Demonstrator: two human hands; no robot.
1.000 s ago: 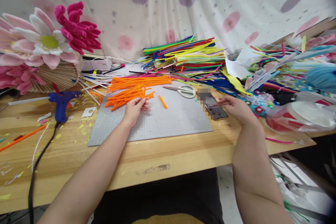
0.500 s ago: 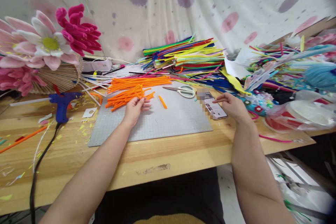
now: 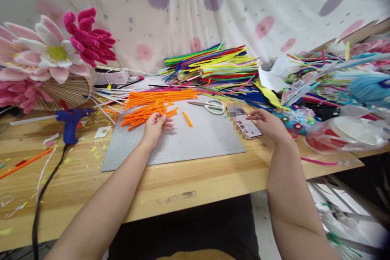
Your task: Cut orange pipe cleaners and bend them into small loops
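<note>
Table (image 3: 210,174): phone (image 3: 250,126) aslant, far end left

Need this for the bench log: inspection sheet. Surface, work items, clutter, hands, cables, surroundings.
Surface: wooden table, grey mat on it, worn patch near front edge.
Work items: short orange piece and scissors on the mat; orange stems toward its far left; lit phone to its right.
Clutter: yellow scraps at left, multicoloured stems heaped behind the mat.
Hands: left hand pinches a bent orange stem; right hand at the phone, contact unclear.
Cables: black cord from blue glue gun.
Surroundings: patterned curtain behind; craft flowers at left.
</note>
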